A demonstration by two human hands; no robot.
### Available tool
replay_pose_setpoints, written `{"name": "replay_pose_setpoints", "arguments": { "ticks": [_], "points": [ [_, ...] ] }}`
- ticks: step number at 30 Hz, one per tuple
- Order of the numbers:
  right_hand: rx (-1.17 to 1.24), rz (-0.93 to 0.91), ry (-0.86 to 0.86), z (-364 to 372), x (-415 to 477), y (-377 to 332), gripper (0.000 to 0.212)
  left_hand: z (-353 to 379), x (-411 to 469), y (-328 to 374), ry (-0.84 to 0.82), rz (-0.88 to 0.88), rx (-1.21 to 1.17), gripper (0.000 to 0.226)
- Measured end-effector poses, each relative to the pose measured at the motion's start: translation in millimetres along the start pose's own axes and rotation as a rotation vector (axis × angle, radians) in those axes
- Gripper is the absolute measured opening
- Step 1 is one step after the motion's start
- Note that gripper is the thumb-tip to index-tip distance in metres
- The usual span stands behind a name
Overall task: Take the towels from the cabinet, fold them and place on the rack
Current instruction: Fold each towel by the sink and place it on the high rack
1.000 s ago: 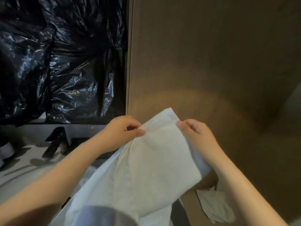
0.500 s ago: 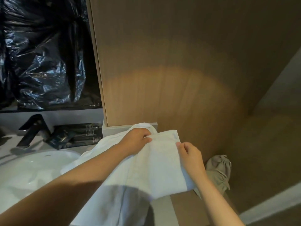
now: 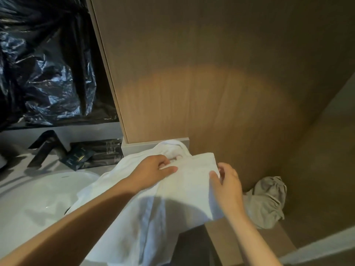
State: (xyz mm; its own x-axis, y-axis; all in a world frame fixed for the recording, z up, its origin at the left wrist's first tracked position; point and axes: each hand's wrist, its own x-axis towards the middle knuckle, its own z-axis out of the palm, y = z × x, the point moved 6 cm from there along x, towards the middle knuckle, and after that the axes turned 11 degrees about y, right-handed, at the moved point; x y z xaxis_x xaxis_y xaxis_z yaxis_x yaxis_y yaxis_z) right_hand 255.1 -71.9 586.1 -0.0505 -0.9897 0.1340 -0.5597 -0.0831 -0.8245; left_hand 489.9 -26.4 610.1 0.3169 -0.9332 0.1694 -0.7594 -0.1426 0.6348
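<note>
A: Far left first: black plastic sheeting (image 3: pixel 48 73), crinkled and glossy, hanging above the counter (image 3: pixel 48 169).
B: And underneath?
A: Black faucet (image 3: pixel 46 146), angular, standing at the back of the white basin (image 3: pixel 34 198). Just right of that, dark sachets (image 3: pixel 90 156) lying flat on the counter, butted against a grey ledge (image 3: pixel 138 145).
B: On to the action. Left hand (image 3: pixel 153 169)?
A: Reaching in from the lower left, bare forearm crossing the basin's corner. Curled into the white towel (image 3: pixel 184 194), fingers tucked in a fold, thumb stretched flat on top. Clamped on cloth, no doubt about it.
B: And the towel itself, whereabouts?
A: Spread over the counter's right end, between both hands. Top bunched up against the grey ledge, left side spilling over the basin rim, lower part hanging off the front edge.
B: Right hand (image 3: pixel 226 181)?
A: In from the lower right. Pinching the towel's right-hand edge, thumb on the near face, fingers curled round behind. Closed on the towel as well.
B: Backdrop?
A: Tall wood-grain panel (image 3: pixel 211 83), warm patch of light across the middle.
B: And far right?
A: Crumpled grey cloth (image 3: pixel 269 202), down low at the foot of the panel, just beyond the right wrist. Touching the towel or not, impossible to tell. Pale strip (image 3: pixel 317 247) along the floor in the bottom corner.
</note>
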Motion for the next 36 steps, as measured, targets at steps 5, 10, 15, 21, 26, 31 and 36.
{"name": "replay_pose_setpoints", "arguments": {
  "ticks": [5,10,15,21,26,31,36],
  "points": [
    [0.054,-0.147,-0.008,6,-20,-34,0.036,-25,-31,-30,-0.048,-0.039,-0.059,0.026],
    [0.122,-0.122,-0.135,30,-44,-41,0.023,-41,-55,-62,-0.065,-0.085,-0.039,0.017],
    [0.104,-0.048,-0.321,58,-71,-39,0.031,-54,-70,-81,-0.033,-0.002,-0.04,0.011],
    [0.098,-0.027,-0.407,78,-94,-43,0.018,-65,-77,-117,-0.136,-0.079,0.112,0.02],
    [0.184,0.012,-0.427,85,-104,-48,0.047,-78,-73,-120,-0.12,-0.05,0.056,0.033],
    [0.151,0.023,-0.398,91,-102,-52,0.052,-85,-69,-113,-0.018,-0.062,-0.071,0.031],
    [0.11,0.031,-0.369,97,-95,-51,0.057,-88,-67,-111,-0.132,-0.062,0.049,0.03]
  ]
}}
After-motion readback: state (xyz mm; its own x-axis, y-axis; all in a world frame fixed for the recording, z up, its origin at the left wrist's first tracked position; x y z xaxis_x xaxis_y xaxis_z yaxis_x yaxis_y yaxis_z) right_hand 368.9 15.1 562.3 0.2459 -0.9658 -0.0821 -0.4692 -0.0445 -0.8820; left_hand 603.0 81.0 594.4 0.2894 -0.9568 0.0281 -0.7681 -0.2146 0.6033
